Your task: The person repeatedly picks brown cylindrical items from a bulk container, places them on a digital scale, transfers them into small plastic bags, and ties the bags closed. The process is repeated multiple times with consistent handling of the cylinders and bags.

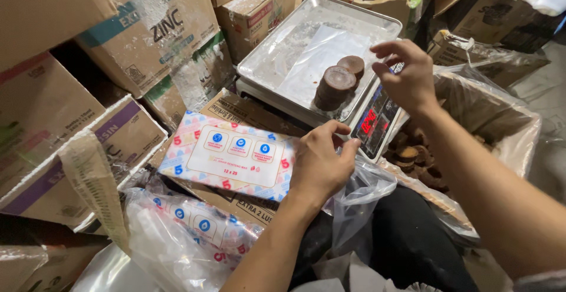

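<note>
My left hand (321, 162) pinches the rim of a clear plastic bag (359, 200) that hangs over my lap. My right hand (407, 76) hovers with spread fingers over the right edge of a metal scale tray (277, 56), holding nothing. On the tray lie a clear plastic sheet (318, 59) and two stacks of round brown sugar blocks (337, 85), just left of my right hand. The scale's red digit display (372, 121) faces me below that hand.
A flat pack of plastic bags with a pink and blue pattern (233, 153) lies on a carton left of my left hand. Cardboard boxes (147, 32) are stacked left and behind. A plastic-lined box of brown blocks (471, 121) stands at the right.
</note>
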